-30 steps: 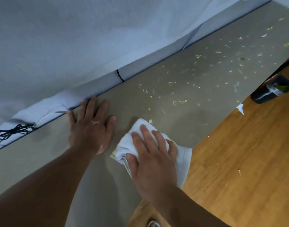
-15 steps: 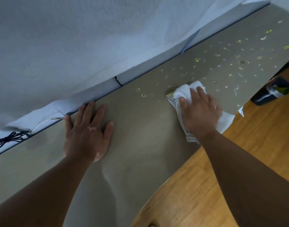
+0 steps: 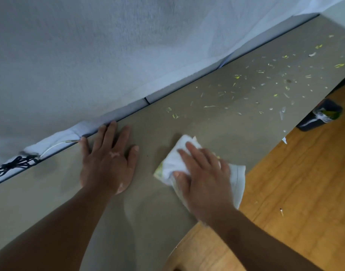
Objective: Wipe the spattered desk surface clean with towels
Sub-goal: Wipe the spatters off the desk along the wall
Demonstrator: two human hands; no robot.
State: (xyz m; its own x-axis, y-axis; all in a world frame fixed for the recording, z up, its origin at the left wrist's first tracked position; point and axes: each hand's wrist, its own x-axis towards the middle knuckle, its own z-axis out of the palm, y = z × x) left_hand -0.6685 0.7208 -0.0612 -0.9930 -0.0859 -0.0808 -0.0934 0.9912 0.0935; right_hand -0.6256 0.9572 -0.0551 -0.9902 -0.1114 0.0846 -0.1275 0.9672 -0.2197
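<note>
A grey desk (image 3: 50, 202) runs from the lower left to the upper right along a white wall. Yellow-green and white spatter (image 3: 265, 85) covers its far right part. A folded white towel (image 3: 175, 161), stained yellow at its left edge, lies on the desk near the front edge. My right hand (image 3: 204, 178) presses flat on the towel with fingers stretched out, and part of the towel hangs over the desk's edge. My left hand (image 3: 109, 161) rests flat on the bare desk, fingers spread, close to the wall.
A dark bin (image 3: 320, 118) with a white liner stands on the wooden floor (image 3: 294, 192) beside the desk's right end. A tangled black cord (image 3: 11, 165) and a thin white cable (image 3: 56, 143) lie at the wall on the left. Small scraps dot the floor.
My right hand has slid the towel back from the spattered area toward me and to the left, close to my left hand. The left hand has stayed planted.
</note>
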